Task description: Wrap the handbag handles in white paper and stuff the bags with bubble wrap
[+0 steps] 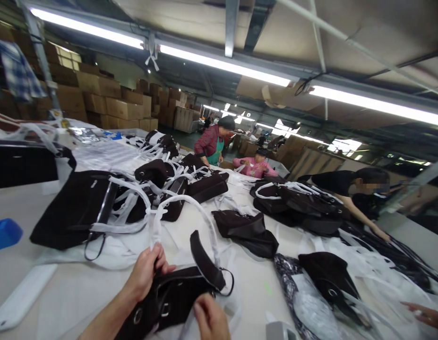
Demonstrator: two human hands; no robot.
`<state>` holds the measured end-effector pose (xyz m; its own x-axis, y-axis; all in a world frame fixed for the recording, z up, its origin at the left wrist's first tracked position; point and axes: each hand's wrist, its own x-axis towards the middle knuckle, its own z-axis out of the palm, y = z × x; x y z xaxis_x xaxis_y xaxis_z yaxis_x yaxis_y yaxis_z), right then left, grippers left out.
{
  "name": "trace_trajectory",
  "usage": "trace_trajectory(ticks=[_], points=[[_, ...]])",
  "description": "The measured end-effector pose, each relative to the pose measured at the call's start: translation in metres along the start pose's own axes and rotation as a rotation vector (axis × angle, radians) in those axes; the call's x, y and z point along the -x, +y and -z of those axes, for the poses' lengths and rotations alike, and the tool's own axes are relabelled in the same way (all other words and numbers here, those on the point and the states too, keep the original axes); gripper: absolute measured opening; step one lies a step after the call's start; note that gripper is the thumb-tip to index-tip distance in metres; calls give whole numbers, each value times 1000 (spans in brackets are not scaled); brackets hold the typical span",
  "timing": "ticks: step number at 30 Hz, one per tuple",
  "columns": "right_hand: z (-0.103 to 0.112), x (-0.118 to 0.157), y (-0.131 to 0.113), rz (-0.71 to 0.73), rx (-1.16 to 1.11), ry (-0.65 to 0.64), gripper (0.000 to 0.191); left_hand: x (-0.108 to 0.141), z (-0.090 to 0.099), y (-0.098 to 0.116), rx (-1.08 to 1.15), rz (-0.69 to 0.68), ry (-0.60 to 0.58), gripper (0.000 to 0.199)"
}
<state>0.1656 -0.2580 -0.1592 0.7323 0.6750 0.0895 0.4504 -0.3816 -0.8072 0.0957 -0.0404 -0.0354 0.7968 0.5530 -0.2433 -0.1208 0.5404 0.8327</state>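
Observation:
A dark handbag [181,307] with silver eyelets lies at the front of the table, its flap strip standing up. Its arched handle [204,215] is wrapped in white material. My left hand [148,271] is closed around the base of that handle, at the bag's top left edge. My right hand [211,316] is at the bag's right side, its fingers bent together and slightly blurred; what they pinch, if anything, is hidden. A thin black loop [231,283] sticks out beside the flap strip.
Several dark bags [73,210] with white-wrapped handles cover the table. At left are a blue object [6,233] and a white flat object [23,295]. Plastic wrap [314,307] lies at right, near another person's hand [426,315]. A co-worker [346,186] reaches over the right side.

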Motion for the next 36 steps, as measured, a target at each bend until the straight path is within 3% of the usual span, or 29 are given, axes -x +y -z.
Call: trace_trajectory(ticks=[2,4,6,8,11,13,16,19,22,26,28,30,31,32,33,34,36], points=[[14,-19,-1,-7,127,247,30,-3,6,-7,13,-1,51,59],[17,-36,-1,29,296,395,60,-5,12,-16,28,-6,87,60],[14,-51,1,73,449,417,71,-4,14,-22,28,0,84,61],[12,-65,2,93,528,391,65,-3,14,-24,23,16,66,61],[27,-83,3,101,360,277,58,-4,17,-20,35,38,51,62],[46,-89,8,15,139,219,47,-7,26,-17,53,40,60,62],[76,-85,25,-251,-33,273,27,-12,45,-13,127,44,117,60],[89,-65,52,-518,-123,336,39,-14,56,-18,169,87,132,59],[90,-40,73,-705,-212,268,47,-15,51,-29,91,96,91,58],[99,-14,63,-828,-201,111,58,-19,40,-39,-14,64,60,58],[101,-8,38,-613,-88,88,51,-19,37,-39,-33,54,53,58],[95,-7,8,-178,101,39,30,-19,35,-39,-56,56,35,58],[87,-9,-6,39,203,-12,28,-18,35,-39,-73,58,22,57],[77,-11,-17,204,312,-85,45,-18,35,-39,-92,58,9,57],[66,-14,-24,311,427,-149,64,-18,36,-39,-111,57,-2,56],[54,-16,-27,366,549,-192,70,-18,37,-37,-134,56,-8,55],[31,-19,-22,407,757,-227,48,-19,40,-31,-246,36,24,50]])
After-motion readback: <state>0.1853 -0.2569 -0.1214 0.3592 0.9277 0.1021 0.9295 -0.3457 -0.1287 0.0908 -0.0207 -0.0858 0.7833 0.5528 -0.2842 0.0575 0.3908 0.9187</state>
